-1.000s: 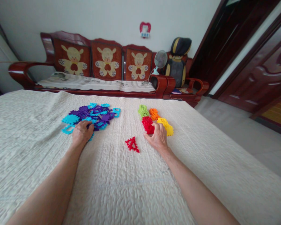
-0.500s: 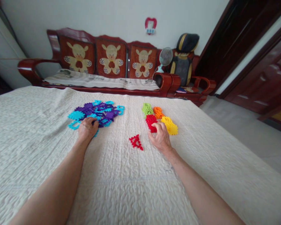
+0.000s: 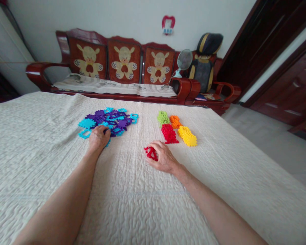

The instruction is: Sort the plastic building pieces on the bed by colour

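Note:
A loose heap of purple and blue toothed plastic pieces [image 3: 109, 120] lies on the cream quilt [image 3: 132, 204]. My left hand [image 3: 99, 137] rests on the heap's near edge, fingers curled onto a purple piece. To the right lie sorted stacks: green [image 3: 163, 118], orange [image 3: 175, 121], red [image 3: 169, 133] and yellow [image 3: 188, 136]. My right hand [image 3: 162, 157] is in front of the red stack, fingers closed over a loose red triangular piece [image 3: 150, 152] on the quilt.
A dark wooden sofa [image 3: 122, 73] with bear-pattern cushions stands beyond the quilt's far edge. A small fan [image 3: 183, 61] and a black and yellow bag [image 3: 204, 64] stand at its right end. Dark wooden doors [image 3: 283, 68] are at the right.
My right hand left the red stack and moved left and nearer, onto the loose red triangular piece. My left hand stayed at the heap. The camera shifted slightly.

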